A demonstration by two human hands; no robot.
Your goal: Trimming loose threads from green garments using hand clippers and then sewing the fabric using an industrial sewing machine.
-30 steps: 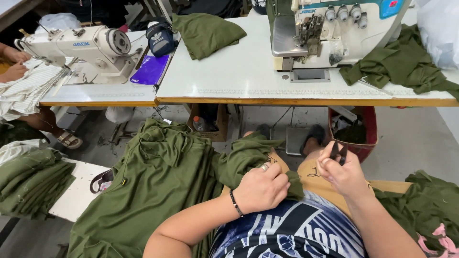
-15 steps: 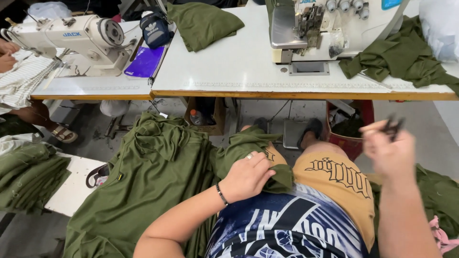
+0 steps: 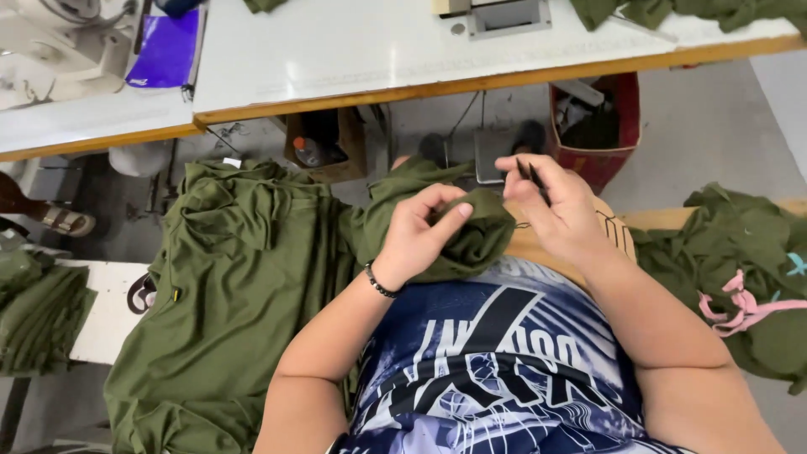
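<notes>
An olive green garment (image 3: pixel 244 277) drapes over my lap and down to my left. My left hand (image 3: pixel 418 233) pinches a bunched fold of it (image 3: pixel 479 231) just above my thigh. My right hand (image 3: pixel 559 206) is close beside that fold, holding small black thread snips (image 3: pixel 531 175) with the blades pointing up and away. A thin thread runs from the fold toward my right hand.
A white sewing table (image 3: pixel 403 50) with a wooden edge spans the top. A red bin (image 3: pixel 618 109) and a foot pedal (image 3: pixel 492 151) sit under it. More green pieces lie at the right (image 3: pixel 740 252) and stacked at the left (image 3: pixel 38 315). A purple item (image 3: pixel 164 50) lies on the table.
My right hand with the snips came back left to the fold. My left hand lifted the bunched fabric. The camera tilted further down.
</notes>
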